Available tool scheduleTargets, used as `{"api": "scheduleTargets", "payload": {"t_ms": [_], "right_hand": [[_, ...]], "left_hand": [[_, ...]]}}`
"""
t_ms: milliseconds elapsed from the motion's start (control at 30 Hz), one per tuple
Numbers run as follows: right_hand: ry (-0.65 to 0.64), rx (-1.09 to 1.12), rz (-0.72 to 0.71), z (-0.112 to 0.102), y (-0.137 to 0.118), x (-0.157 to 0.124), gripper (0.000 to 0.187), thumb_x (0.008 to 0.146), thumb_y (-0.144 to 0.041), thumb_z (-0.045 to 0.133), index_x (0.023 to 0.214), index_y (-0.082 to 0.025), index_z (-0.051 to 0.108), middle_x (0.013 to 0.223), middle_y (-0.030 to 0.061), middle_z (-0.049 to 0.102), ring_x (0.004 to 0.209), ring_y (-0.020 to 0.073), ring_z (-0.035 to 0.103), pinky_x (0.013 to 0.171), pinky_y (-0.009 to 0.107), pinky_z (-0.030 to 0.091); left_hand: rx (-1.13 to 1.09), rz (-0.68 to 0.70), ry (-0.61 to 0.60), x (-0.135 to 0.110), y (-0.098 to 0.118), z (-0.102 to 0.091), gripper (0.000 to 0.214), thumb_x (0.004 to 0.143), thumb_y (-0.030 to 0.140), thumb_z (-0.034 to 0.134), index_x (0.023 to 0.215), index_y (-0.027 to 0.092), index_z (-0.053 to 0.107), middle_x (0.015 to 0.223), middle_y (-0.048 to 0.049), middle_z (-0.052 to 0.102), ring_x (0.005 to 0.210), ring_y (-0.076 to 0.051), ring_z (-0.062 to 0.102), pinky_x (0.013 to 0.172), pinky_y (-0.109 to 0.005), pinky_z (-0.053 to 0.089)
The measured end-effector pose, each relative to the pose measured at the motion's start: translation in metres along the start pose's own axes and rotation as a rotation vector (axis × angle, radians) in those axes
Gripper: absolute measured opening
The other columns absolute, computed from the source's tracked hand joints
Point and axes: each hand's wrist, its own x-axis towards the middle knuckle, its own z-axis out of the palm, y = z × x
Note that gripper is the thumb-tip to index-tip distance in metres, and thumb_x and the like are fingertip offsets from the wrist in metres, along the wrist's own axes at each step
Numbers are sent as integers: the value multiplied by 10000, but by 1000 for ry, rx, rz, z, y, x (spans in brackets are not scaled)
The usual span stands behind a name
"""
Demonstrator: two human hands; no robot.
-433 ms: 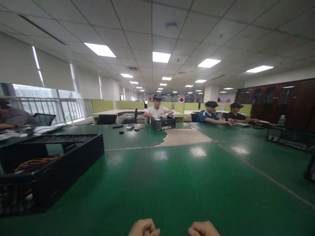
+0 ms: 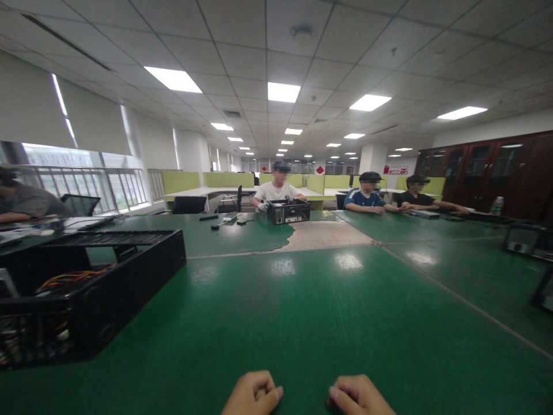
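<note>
My left hand (image 2: 253,395) and my right hand (image 2: 358,396) rest side by side on the green table mat (image 2: 311,323) at the bottom edge of the view. Both are curled into loose fists with nothing in them. An open black computer case (image 2: 86,288) with coloured wires inside lies on the mat to the left, well away from my left hand.
Across the table a person works on another black computer case (image 2: 288,211); two more people sit to the right of it, and one person sits at the far left. Small tools (image 2: 224,220) lie near the far case. More black cases (image 2: 525,242) stand at the right edge. The mat has a torn patch (image 2: 324,235).
The view has tilted down slightly, so more of both fists shows. The hands themselves stay curled on the mat.
</note>
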Motion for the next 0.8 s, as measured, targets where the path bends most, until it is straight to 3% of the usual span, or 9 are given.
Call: {"api": "scheduleTargets", "payload": {"t_ms": [433, 800], "right_hand": [[27, -9, -65, -2, -9, -6, 513, 884, -539, 373, 784, -162, 706, 694, 28, 644, 679, 152, 559, 651, 240, 378], [30, -73, -73, 4, 5, -3, 446, 884, -481, 414, 664, -160, 631, 595, -15, 546, 595, 110, 476, 579, 226, 307]], "left_hand": [[-60, 62, 6, -8, 2, 0, 439, 755, 604, 500, 643, 186, 433, 566, 71, 304, 553, -95, 262, 515, -235, 188], [-50, 75, 22, -8, 3, 1, 443, 755, 606, 506, 640, 182, 440, 562, 69, 308, 550, -96, 261, 519, -238, 194]]}}
